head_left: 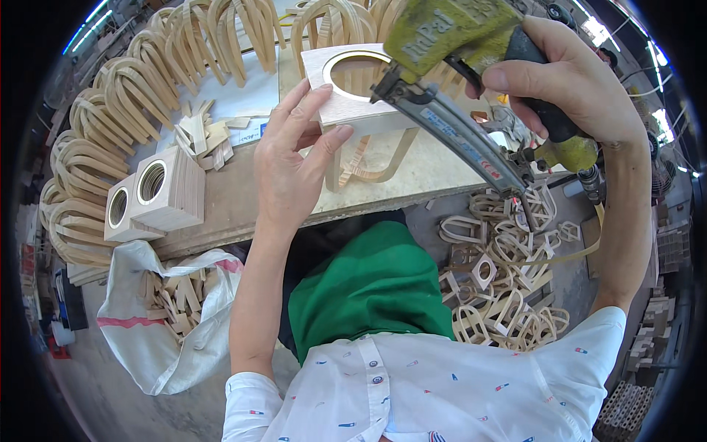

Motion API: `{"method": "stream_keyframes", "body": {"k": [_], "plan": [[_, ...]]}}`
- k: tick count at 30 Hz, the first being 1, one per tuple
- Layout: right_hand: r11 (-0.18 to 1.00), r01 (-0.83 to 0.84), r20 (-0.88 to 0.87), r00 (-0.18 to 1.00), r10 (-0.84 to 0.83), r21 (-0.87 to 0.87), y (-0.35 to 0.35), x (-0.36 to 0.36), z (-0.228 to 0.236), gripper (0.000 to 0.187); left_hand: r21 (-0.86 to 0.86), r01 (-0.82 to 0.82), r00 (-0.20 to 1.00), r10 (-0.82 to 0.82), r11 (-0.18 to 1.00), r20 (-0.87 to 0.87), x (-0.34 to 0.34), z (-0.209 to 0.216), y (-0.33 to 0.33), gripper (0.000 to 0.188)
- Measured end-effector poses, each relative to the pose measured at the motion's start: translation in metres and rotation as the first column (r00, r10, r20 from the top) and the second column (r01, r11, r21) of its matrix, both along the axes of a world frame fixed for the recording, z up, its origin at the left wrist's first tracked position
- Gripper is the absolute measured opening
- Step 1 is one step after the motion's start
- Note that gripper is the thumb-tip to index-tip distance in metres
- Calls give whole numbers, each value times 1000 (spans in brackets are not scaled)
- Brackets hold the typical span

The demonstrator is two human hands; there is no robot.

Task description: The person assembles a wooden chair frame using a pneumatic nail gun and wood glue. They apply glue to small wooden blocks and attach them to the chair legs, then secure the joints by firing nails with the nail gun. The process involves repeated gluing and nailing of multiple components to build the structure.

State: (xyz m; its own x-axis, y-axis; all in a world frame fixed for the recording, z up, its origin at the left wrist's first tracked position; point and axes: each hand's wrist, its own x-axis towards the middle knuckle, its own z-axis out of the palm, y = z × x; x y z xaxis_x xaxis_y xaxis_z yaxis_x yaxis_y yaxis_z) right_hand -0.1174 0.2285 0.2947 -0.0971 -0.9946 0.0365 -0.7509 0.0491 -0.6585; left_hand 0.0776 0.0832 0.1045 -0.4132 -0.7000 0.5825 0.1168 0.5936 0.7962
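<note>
Right hand grasps a yellow-green metal nailer, left hand a round-holed pale wooden block alongside, apparently fastening, next needing aim.

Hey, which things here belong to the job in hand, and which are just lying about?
Likely in the job:
nail gun, in the right fingers
holed panel, in the left fingers
curved frame beneath it
panel stack and arched frames, probably stock

Likely lying about:
loose scraps beside the stack
white sack holding more scraps
</note>
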Motion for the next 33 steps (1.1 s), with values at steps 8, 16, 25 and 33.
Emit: {"method": "stream_keyframes", "body": {"k": [8, 16, 25, 33], "plan": [[932, 212, -49, 977, -206, 295, -14, 48, 34, 26, 10, -7, 1000, 7, 1000, -2, 2, 2, 1, 44], [942, 121, -119, 989, -88, 312, -23, 48, 30, 27, 32, 15, 999, -16, 999, 32, 4, 5, 6, 50], [944, 138, -118, 987, -107, 300, -24, 53, 29, 28, -18, -24, 999, 23, 1000, -23, 3, 2, 4, 44], [952, 119, -99, 991, -95, 283, -15, 50, 37, 23, -38, -18, 1000, 18, 999, -19, -3, 3, 8, 49]]}}
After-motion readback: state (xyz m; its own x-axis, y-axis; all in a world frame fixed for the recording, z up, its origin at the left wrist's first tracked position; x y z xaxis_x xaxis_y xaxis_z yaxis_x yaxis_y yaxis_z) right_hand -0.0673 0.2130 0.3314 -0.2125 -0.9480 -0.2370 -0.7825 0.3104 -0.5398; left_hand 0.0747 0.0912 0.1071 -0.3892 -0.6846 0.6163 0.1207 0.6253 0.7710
